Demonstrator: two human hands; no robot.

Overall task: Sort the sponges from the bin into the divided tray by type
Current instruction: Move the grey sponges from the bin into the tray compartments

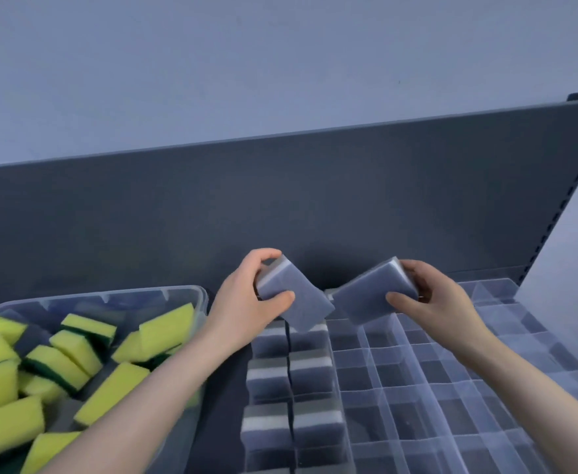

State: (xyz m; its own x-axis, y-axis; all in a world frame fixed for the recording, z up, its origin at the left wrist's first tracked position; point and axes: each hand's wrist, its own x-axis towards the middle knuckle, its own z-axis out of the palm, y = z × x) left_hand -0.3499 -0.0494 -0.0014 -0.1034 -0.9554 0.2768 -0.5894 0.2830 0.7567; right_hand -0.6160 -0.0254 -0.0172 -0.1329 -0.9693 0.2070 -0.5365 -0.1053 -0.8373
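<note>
My left hand [246,299] grips a grey sponge with a white layer [301,302], tilted, above the far end of the divided tray's left columns. My right hand [434,302] holds a second grey sponge [366,295], also tilted, just to the right of the first. The clear divided tray [417,398] lies below both hands. Its two leftmost columns hold several grey sponges [294,381] standing on edge. At the left, a clear bin [191,295] holds several yellow sponges with green backs [72,357].
A dark grey back panel [280,200] rises directly behind the bin and tray. The tray's other compartments [451,371] to the right show only bare clear plastic. My left forearm crosses over the bin's right corner.
</note>
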